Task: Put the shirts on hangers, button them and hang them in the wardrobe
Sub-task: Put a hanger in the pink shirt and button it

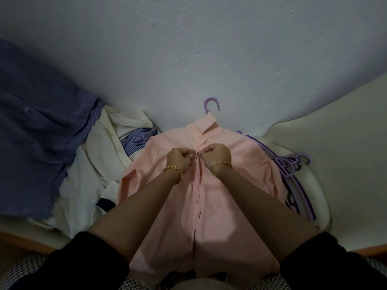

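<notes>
In the head view, the pink shirt point(219, 185) lies face up in the centre of the frame, collar toward the wall point(188, 49), with a purple hanger point(210, 103) hook sticking out above the collar. Both hands sit side by side at the middle of the frame. The left hand point(180, 159) has its fingers curled and pinches the left edge of the shirt's front opening; the right hand point(216, 154) pinches the right edge the same way. Each wrist wears a gold bracelet point(172, 170). Below the hands the front shows dark gaps. A blue shirt point(31, 132) fills the left side, with a cream shirt point(98, 155) and a checked shirt point(136, 139) beside it. More purple hangers point(293, 168) lie stacked at the right.
</notes>
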